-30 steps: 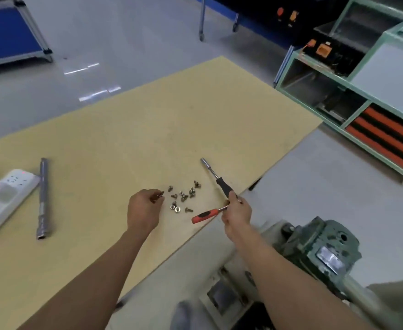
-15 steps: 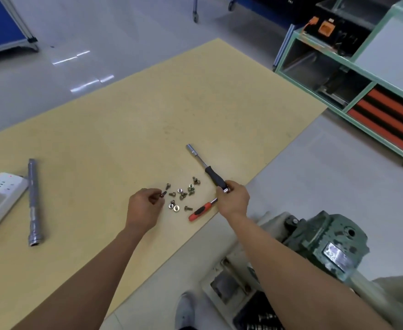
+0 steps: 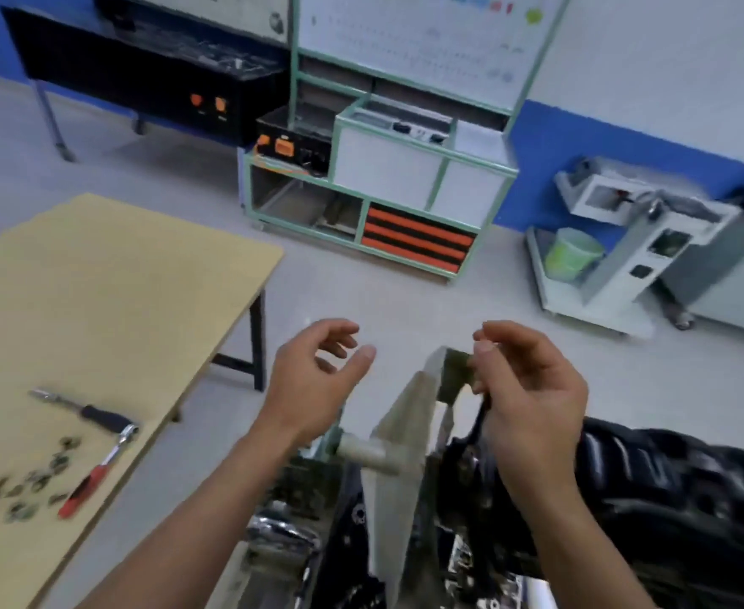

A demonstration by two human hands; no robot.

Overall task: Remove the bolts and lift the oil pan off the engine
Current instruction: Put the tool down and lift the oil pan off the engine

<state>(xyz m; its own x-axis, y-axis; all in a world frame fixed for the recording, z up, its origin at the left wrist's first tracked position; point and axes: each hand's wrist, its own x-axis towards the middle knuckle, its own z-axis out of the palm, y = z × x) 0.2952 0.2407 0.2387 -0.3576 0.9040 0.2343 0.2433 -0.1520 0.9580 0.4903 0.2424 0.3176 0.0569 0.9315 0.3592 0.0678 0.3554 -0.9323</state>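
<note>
Both my hands hang in the air above the engine stand, holding nothing. My left hand [image 3: 313,375] has loosely curled fingers. My right hand [image 3: 532,389] is relaxed too, just in front of the grey stand bracket [image 3: 409,432]. The dark engine [image 3: 651,490] fills the lower right, blurred; I cannot pick out the oil pan. On the wooden table [image 3: 98,301] at the left lie several removed bolts [image 3: 32,481], a red-handled ratchet [image 3: 93,476] and a black-handled extension driver [image 3: 84,410].
A green-framed workbench [image 3: 379,191] with orange-striped drawers stands ahead across the grey floor. A white cart [image 3: 616,252] with a green bucket [image 3: 570,252] is at the right. A black cabinet on legs [image 3: 142,81] is at the back left.
Both hands left the table: the left let go of a bolt, the right let go of the tools. My view swung right, towards the engine, and both hands now hover over it.
</note>
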